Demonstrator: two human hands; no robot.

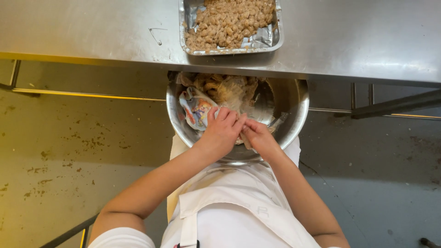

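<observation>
Over a white apron (239,206), our left hand (220,133) and right hand (258,136) pinch what seems a small morsel above the steel bowl (294,115) under the table edge (115,59); loosened fingers may drop it.

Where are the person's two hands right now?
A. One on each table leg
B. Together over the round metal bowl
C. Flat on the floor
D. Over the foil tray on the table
B: the left hand and right hand meet over the metal bowl, below the table edge.
</observation>
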